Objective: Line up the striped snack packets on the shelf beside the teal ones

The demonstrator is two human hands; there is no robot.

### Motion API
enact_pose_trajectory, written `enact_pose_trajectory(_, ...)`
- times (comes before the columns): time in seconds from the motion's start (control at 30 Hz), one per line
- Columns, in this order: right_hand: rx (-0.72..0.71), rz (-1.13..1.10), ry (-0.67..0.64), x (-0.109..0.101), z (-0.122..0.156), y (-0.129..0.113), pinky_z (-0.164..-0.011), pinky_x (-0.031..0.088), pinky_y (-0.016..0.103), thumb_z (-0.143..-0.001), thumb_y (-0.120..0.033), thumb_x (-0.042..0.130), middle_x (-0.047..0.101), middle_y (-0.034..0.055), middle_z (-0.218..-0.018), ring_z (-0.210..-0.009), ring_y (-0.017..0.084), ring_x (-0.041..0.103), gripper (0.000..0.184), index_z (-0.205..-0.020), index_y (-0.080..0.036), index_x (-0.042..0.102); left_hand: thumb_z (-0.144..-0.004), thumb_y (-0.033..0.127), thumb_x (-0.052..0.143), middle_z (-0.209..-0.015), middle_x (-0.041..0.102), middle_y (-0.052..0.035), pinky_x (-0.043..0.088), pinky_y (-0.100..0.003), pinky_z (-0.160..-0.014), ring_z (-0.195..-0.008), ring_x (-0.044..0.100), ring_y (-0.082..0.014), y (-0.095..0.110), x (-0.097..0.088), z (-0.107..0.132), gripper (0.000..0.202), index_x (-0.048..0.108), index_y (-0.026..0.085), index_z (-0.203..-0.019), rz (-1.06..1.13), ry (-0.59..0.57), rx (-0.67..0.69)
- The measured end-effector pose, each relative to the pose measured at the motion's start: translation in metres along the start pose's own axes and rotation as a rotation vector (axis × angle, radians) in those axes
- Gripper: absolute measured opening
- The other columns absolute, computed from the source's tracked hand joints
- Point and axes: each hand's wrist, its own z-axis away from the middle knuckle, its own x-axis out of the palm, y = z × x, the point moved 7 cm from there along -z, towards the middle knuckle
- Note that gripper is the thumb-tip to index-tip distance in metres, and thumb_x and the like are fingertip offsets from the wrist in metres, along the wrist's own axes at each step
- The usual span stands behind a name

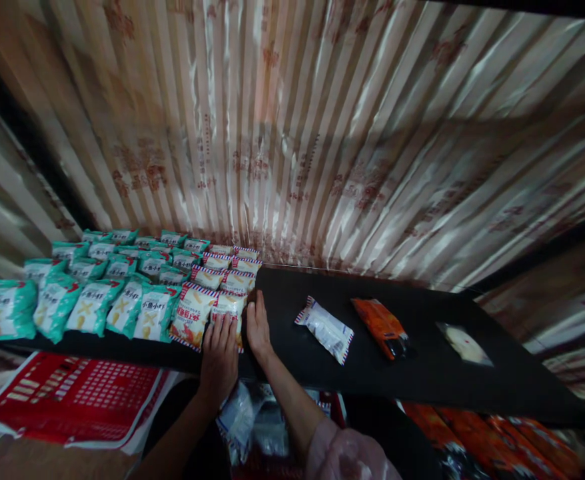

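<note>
My left hand [219, 353] lies flat, fingers spread, on the nearest white snack packet with a red-and-blue edge [228, 308]. My right hand [257, 325] stands beside it with fingers together and stretched, its edge against the right side of that packet row [222, 273]. To the left lie rows of teal snack packets [92, 287]. All rest on a black shelf [422, 373].
Loose on the shelf to the right lie a white packet [325, 328], an orange packet [382, 327] and a clear-wrapped pale item [463, 344]. A striped printed curtain [322, 133] hangs behind. Below are a red printed sheet [72, 397], plastic bags [245, 423] and orange packets [492, 440].
</note>
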Motion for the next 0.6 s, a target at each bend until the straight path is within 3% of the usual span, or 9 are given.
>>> enact_pose_trajectory(0.2, 0.049, -0.095, -0.054, 0.004, -0.019, -0.001, -0.114, 0.011, 0.036, -0.086, -0.061, 0.02, 0.022, 0.0103, -0.148, -0.138, 0.018, 0.016, 0.078, -0.141, -0.007, 0.025, -0.086, 0.013, 0.039, -0.144, 0.031, -0.0168, 0.03, -0.048, -0.105, -0.136, 0.019, -0.0295, 0.003, 0.002, -0.009, 0.051, 0.032, 0.007, -0.135, -0.007, 0.012, 0.019)
enact_pose_trajectory(0.43, -0.02, -0.142, -0.061, 0.009, -0.024, -0.008, -0.113, 0.015, 0.035, -0.086, -0.061, 0.02, 0.031, 0.0081, -0.145, -0.136, 0.018, 0.024, 0.073, -0.139, -0.013, 0.033, -0.084, 0.01, 0.042, -0.141, 0.035, -0.0179, 0.027, -0.049, -0.106, -0.136, 0.019, -0.0303, -0.001, 0.004, -0.007, 0.051, 0.032, 0.006, -0.135, 0.022, 0.048, -0.03)
enact_pose_trajectory(0.6, 0.049, -0.159, -0.036, 0.002, -0.034, 0.0, -0.113, 0.011, 0.036, -0.085, -0.063, 0.021, 0.026, 0.0089, -0.148, -0.137, 0.018, 0.019, 0.076, -0.14, -0.012, 0.029, -0.085, 0.011, 0.041, -0.139, 0.04, -0.0156, 0.026, -0.047, -0.106, -0.136, 0.02, -0.0289, 0.0, 0.002, -0.008, 0.05, 0.035, 0.008, -0.134, 0.012, 0.038, -0.045)
